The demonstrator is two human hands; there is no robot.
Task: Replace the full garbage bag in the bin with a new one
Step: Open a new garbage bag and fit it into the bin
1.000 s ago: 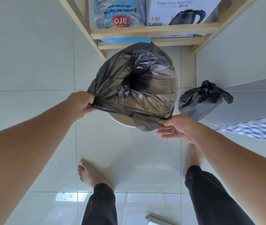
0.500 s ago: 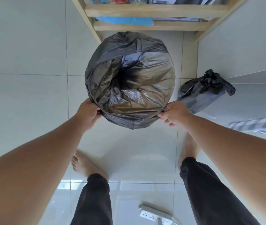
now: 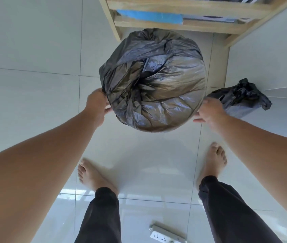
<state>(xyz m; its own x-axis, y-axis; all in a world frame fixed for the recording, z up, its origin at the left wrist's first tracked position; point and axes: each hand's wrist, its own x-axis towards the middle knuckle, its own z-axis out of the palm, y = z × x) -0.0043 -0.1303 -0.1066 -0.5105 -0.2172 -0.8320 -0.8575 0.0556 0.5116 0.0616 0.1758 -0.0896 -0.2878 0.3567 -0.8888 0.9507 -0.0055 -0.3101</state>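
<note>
A new black garbage bag (image 3: 156, 85) is stretched over the round bin on the floor and covers its whole rim; the bin itself is hidden under the plastic. My left hand (image 3: 98, 106) grips the bag's edge at the bin's left side. On the right side, my right hand (image 3: 209, 111) presses against the bag's edge with its fingers partly spread. The full garbage bag (image 3: 241, 100), tied shut, lies on the floor just right of the bin, behind my right hand.
A wooden shelf (image 3: 183, 23) stands right behind the bin, with a blue item on its lowest board. A wall runs along the right. My bare feet (image 3: 93, 174) stand on the white tiles. A white power strip (image 3: 165, 235) lies near my legs.
Both hands have pulled the bag's near edge down over the bin's front rim, which was uncovered before. The hands now sit at the bin's sides. My head has tilted downward.
</note>
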